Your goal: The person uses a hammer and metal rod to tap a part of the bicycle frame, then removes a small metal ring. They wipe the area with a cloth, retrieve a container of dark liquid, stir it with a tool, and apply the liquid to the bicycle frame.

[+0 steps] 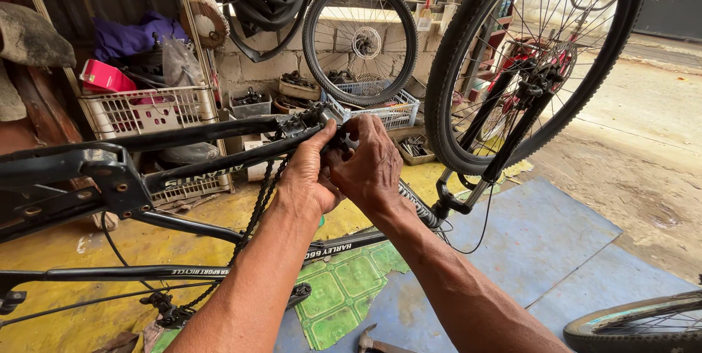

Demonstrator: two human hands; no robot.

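Note:
A black bicycle frame (190, 133) lies upside down before me, rear fork end pointing right, with no rear wheel in it. My left hand (307, 170) wraps the rear dropout (303, 122), fingers curled over the frame tube. My right hand (373, 163) presses against it from the right, fingertips pinching a small part at the dropout that my fingers hide. The loose black chain (256, 207) hangs down from under my hands to the rear derailleur (172, 313) near the floor. The front wheel (526, 53) stands up at the right in its fork.
A spare wheel (360, 42) leans on the block wall behind. White wire baskets (146, 108) and trays of parts (391, 115) sit on shelves and floor. A hammer (369, 342) lies on the blue mat (541, 243). Another tyre (636, 320) shows at bottom right.

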